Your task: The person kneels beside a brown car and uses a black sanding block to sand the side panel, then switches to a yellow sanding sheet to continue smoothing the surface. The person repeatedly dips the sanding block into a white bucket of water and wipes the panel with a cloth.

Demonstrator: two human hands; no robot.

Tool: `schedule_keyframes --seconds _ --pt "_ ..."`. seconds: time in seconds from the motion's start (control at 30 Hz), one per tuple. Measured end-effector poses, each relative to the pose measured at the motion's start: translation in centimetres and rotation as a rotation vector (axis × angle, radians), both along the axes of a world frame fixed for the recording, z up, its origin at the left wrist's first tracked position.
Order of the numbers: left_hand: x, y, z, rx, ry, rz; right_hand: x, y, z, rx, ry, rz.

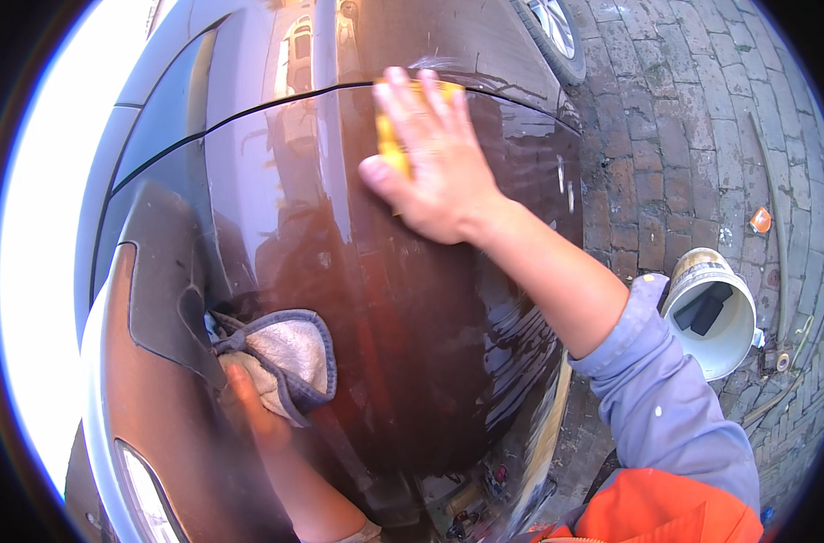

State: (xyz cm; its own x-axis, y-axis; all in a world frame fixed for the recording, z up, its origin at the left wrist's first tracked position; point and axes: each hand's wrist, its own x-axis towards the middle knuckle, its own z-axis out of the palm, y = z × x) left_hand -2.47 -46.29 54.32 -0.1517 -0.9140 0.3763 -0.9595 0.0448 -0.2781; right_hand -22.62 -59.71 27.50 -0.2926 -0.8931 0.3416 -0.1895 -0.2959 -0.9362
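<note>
My right hand (432, 156) lies flat with its fingers spread, pressing a yellow sponge or pad (393, 146) against a brown car door (398, 285), just below the seam between two body panels. Pale scuff marks show above the fingertips, and wet streaks run over the lower door. Beside the black base of the side mirror (164, 298), my left hand (249, 400) grips a light cloth with a grey-blue edge (293, 356); part of that hand is in shadow by the mirror.
A white bucket (744, 298) with dark blocks inside lies or stands on the brick paving (697, 136) at right. A car wheel (554, 34) is at the top. An orange scrap (760, 220) and a long thin strip (775, 224) lie on the paving.
</note>
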Motion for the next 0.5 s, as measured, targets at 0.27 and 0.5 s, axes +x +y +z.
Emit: schedule_keyframes --seconds 0.27,0.5 --pt "1.8 0.6 0.7 0.045 -0.097 0.003 5.6 14.6 1.3 -0.062 -0.08 0.302" --pt "1.1 -0.8 -0.7 0.119 0.202 -0.022 1.4 6.1 0.3 0.013 -0.034 0.075"
